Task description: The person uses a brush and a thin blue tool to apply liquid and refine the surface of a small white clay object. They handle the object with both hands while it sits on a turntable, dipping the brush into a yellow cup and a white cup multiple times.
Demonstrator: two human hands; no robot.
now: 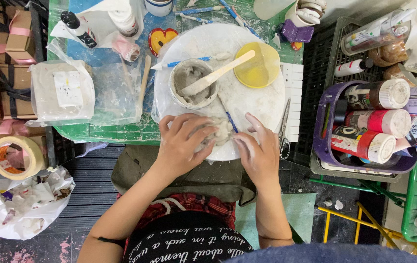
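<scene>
Head view, looking down. Your left hand (181, 143) was cupped over a pale lump of clay (220, 131), fingers curled around its far side; your right hand (259, 153) pressed flat against the lump's right edge, fingers loosely spread and gripping nothing else. The lump sat between both hands at the near rim of a round white board (262, 104) on the desk (135, 129).

Risks, as judged: the lump lay close to the board's near edge, so a hard push toward you could have slid it off onto your lap. A blue-handled tool (230, 121) lay touching the lump, just beyond your right fingertips, and might have been dragged or pressed into the clay.

Just beyond your hands stood a bowl of grey paste (192, 83) with a wooden spatula (220, 73) leaning out; a raised wrist could have tipped it. A yellow disc (257, 68) lay farther off. Scissors (284, 127) rested just right of your right hand.
</scene>
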